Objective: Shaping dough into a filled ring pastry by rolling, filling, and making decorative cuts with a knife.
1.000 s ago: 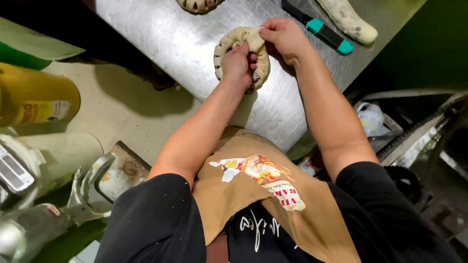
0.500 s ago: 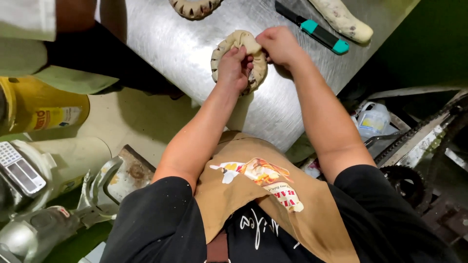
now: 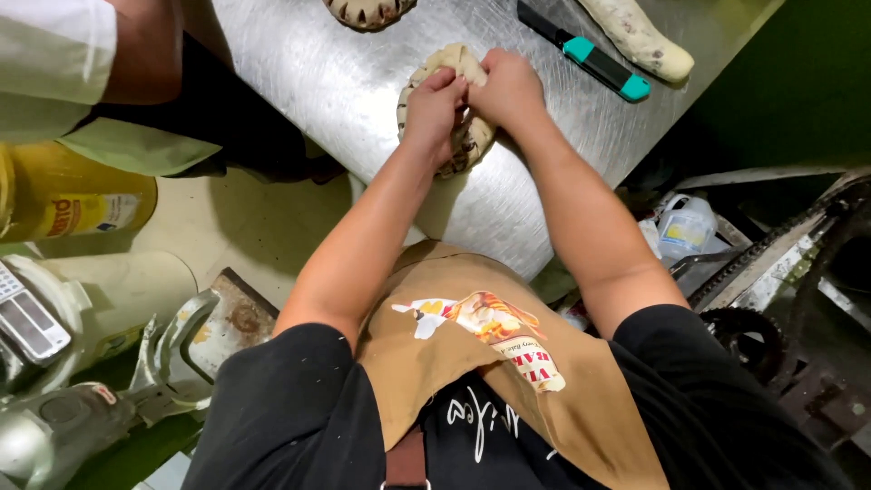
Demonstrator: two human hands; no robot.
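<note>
At the far left a co-worker's sleeve [image 3: 54, 54] hangs above a yellow bottle [image 3: 63, 195]. On the steel table [image 3: 299, 82], the left hand [image 3: 434, 109] and right hand [image 3: 506, 89] meet, both pinching the folded top edge of a round crimped dough piece [image 3: 467, 145] lying flat. Farther right lie a teal-handled knife [image 3: 590, 62] and a dough log [image 3: 640, 41].

brushed steel worktop [image 3: 308, 82], scratched. on it: round dough piece with crimped edge [image 3: 458, 145] near the front edge; second crimped dough round [image 3: 367, 11] at the far side, cut off by the frame; black-and-teal utility knife [image 3: 585, 53]; beside it a speckled dough log [image 3: 640, 38].
</note>
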